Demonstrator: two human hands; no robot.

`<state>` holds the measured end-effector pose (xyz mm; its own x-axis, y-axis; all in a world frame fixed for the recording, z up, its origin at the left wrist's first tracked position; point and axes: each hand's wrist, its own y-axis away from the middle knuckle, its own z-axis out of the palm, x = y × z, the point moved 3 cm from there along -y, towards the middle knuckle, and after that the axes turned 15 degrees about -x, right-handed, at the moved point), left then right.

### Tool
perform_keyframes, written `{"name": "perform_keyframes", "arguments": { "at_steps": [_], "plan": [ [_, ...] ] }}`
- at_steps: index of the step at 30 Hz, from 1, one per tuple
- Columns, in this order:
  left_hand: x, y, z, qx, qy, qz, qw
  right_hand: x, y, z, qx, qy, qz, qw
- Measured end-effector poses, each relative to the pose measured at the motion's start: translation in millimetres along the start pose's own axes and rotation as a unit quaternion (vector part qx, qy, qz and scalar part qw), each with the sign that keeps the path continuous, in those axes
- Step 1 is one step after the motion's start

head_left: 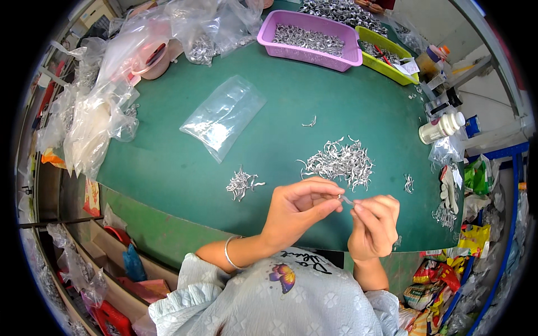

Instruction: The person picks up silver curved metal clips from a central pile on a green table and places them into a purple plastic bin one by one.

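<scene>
Between my two hands is a small curved silver metal piece, held over the near part of the green table. My left hand pinches one end with thumb and fingertips, and a bracelet circles its wrist. The other end sits in a pinch of my right hand. Just beyond my fingers lies a big heap of similar curved metal pieces. A smaller pile lies left of my left hand, and a little cluster is to the right. Two or so loose pieces rest farther back.
A clear plastic bag lies flat on the green table. At the back stand a purple basket and a yellow-green basket, both holding metal parts. Plastic bags crowd the left edge; a white bottle is at the right.
</scene>
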<state>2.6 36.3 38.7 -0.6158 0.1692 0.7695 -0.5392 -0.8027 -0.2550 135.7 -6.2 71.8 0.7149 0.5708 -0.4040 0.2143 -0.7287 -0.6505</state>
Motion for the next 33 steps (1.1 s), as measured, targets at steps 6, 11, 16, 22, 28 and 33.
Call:
{"name": "perform_keyframes", "arguments": {
  "at_steps": [6, 11, 16, 22, 28, 33],
  "plan": [
    [5, 3, 1, -0.007, 0.001, 0.002, 1.0, -3, 5, -2, -0.017, 0.044, -0.037, 0.998],
    [4, 3, 0, -0.041, 0.002, 0.025, 0.999, -4, 7, -4, -0.021, 0.044, -0.048, 0.998],
    [-3, 2, -9, -0.002, -0.135, 0.049, 0.99, 0, 3, 4, -0.091, 0.014, -0.033, 0.995],
    [-22, 33, -88, 0.133, -0.634, -0.023, 0.761, 71, 7, 51, -0.208, -0.108, 0.194, 0.953],
    [-21, 65, -110, 0.216, -0.711, -0.091, 0.663, 142, -38, 116, -0.211, -0.017, 0.176, 0.961],
    [-15, 57, -104, 0.208, -0.688, -0.119, 0.685, 163, -39, 152, -0.249, 0.125, 0.119, 0.953]
  ]
}}
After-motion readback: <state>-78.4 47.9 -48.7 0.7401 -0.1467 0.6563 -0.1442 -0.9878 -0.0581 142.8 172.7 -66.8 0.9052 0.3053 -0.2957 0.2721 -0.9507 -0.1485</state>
